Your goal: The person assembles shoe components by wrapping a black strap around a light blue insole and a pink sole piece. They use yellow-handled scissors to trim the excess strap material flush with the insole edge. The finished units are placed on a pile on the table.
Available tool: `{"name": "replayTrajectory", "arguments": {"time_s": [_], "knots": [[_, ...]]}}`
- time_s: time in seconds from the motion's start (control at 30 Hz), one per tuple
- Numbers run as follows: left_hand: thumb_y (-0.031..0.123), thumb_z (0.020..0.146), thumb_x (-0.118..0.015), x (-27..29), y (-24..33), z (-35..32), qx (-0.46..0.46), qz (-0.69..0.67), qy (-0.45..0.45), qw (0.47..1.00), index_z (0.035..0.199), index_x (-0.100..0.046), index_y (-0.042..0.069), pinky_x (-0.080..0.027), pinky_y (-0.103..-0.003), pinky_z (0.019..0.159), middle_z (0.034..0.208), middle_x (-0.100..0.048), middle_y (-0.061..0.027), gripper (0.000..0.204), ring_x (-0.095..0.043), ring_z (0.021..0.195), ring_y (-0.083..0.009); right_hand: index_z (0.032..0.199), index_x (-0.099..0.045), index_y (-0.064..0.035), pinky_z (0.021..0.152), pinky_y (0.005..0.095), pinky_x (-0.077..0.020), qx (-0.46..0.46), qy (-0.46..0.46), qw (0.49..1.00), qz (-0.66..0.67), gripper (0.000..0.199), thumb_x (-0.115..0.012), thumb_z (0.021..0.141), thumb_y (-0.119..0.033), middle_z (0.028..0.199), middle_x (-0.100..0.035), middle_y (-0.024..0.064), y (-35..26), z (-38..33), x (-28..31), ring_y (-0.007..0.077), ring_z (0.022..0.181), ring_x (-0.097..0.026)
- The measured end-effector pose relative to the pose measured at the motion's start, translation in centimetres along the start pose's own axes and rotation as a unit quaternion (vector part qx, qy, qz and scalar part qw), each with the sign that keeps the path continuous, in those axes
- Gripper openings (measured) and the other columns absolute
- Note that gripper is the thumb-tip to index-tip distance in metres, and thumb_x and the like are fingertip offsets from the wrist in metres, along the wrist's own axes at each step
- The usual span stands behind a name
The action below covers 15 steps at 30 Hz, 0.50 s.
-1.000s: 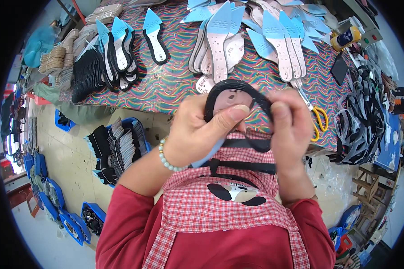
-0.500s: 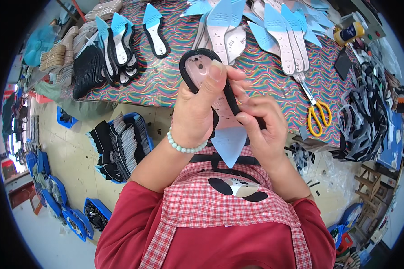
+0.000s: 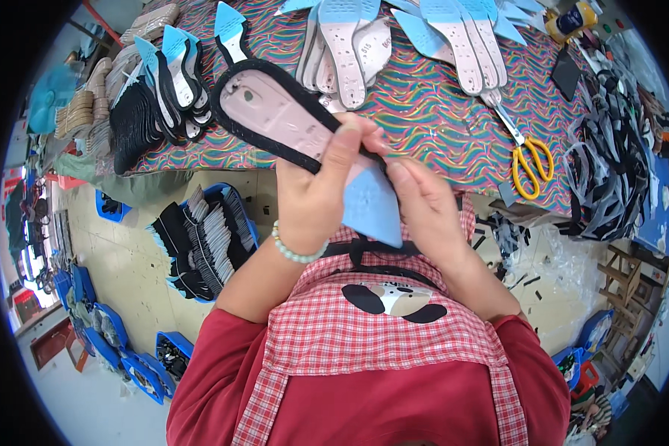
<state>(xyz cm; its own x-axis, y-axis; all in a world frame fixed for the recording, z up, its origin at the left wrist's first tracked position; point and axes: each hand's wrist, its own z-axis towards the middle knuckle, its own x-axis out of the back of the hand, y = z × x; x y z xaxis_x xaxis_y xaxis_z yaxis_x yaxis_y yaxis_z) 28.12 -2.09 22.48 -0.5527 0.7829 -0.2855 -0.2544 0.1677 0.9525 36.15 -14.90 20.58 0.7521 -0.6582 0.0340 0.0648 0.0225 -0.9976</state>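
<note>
A shoe insole point(image 3: 275, 111), pinkish-white at the heel and blue at the pointed toe, is held over the table's near edge. Black trim point(image 3: 227, 123) runs round its heel and along its sides. My left hand point(image 3: 308, 189) is closed round the insole's middle, thumb on top, heel end pointing far left. At the edge near the blue part, my right hand point(image 3: 424, 195) pinches the black trim between thumb and fingers. Part of the trim is hidden by the fingers. On the table lie scissors point(image 3: 529, 171) with yellow handles, to the right of my right hand.
Untrimmed insoles point(image 3: 342, 56) fan out at the far side, with another bunch point(image 3: 461, 63) beside them. Black-edged insoles point(image 3: 178, 70) lie far left, near a black stack point(image 3: 134, 123). Loose strips point(image 3: 609, 171) hang at the right. A blue crate point(image 3: 245, 204) of dark pieces stands on the floor.
The insole has swung so its heel points farther left and its top shows more. Both hands remain on it, and the right fingers have moved slightly left along the edge.
</note>
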Motion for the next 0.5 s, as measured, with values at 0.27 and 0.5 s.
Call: {"name": "replayTrajectory", "arguments": {"time_s": [0.27, 0.5], "knots": [[0.006, 0.089, -0.06, 0.2, 1.1, 0.1, 0.129, 0.048, -0.081, 0.987, 0.106, -0.064, -0.002, -0.049, -0.026, 0.08, 0.099, -0.067, -0.0088, 0.019, -0.062, 0.089, -0.0131, 0.092, -0.059, 0.0029, 0.064, 0.0358, -0.0469, 0.179, 0.056, 0.973, -0.133, 0.012, -0.055, 0.09, -0.008, 0.083, -0.059, 0.0155, 0.6, 0.2, -0.1, 0.0312, 0.072, -0.059], [0.014, 0.089, -0.062, 3.1, -0.2, 0.6, 0.181, 0.149, -0.103, 0.967, 0.105, -0.064, -0.001, -0.048, -0.027, 0.077, 0.099, -0.066, -0.0051, 0.022, -0.06, 0.09, -0.0124, 0.115, -0.053, -0.005, 0.078, 0.038, -0.05, -0.057, -0.104, 0.969, -0.216, 0.037, -0.062, 0.086, -0.025, 0.105, -0.061, 0.0159, 1.5, -1.2, 0.8, 0.0311, 0.095, -0.061]]}}
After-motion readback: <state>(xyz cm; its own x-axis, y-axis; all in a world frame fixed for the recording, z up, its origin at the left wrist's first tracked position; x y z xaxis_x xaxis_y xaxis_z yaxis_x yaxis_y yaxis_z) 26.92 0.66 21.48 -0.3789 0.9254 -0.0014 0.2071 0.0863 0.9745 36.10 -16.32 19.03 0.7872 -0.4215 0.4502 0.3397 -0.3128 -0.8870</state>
